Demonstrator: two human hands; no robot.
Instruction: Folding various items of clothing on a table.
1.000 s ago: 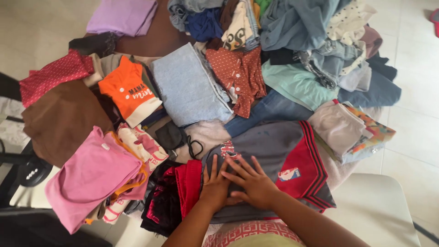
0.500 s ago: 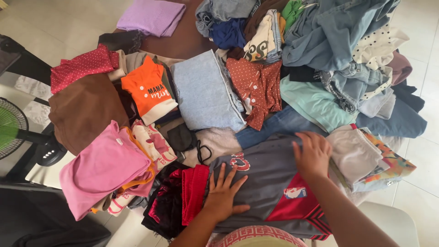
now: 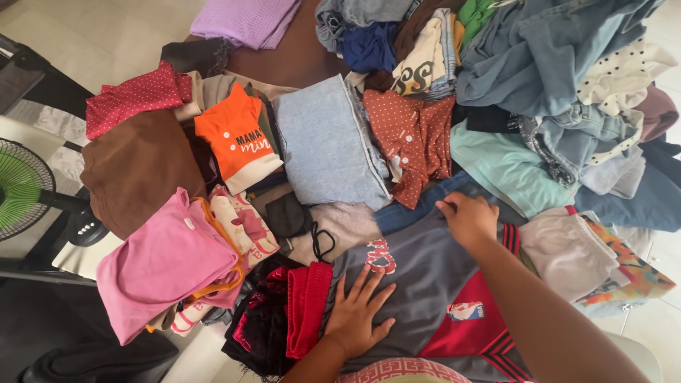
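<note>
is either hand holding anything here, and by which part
The right hand grips the grey and red shorts at their far top edge. The left hand only presses flat on them, fingers spread.

Pink top sits beside the brown cloth; orange shirt rests against folded blue fabric; green fan stands far left.

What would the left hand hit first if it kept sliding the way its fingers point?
The left hand lies flat on the grey and red shorts, fingers pointing up and right. Straight on, it would probably cross the red print on the shorts, then reach the folded jeans beyond the shorts' edge.
</note>
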